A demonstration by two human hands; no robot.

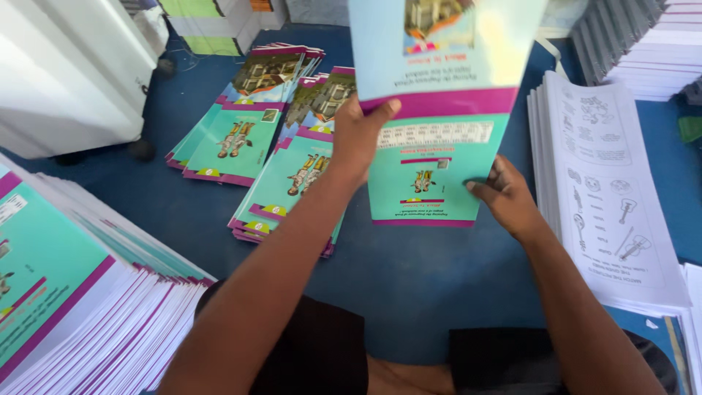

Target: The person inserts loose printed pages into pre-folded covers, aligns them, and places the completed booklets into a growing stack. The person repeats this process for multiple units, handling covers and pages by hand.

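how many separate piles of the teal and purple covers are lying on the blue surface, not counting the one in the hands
3: a fanned pile at upper centre-left, a second pile overlapping just right of it, beside the left hand, and a big stack at lower left. More may lie outside the frame.

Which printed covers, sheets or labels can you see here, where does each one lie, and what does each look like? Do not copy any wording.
Held cover: centre, upright between left hand and right hand; teal with magenta bands.
Cover piles: on the blue table beyond the left hand; teal, magenta edges, fanned.
Near stack: bottom left; teal, white edges.
White sheets: right; black line drawings.
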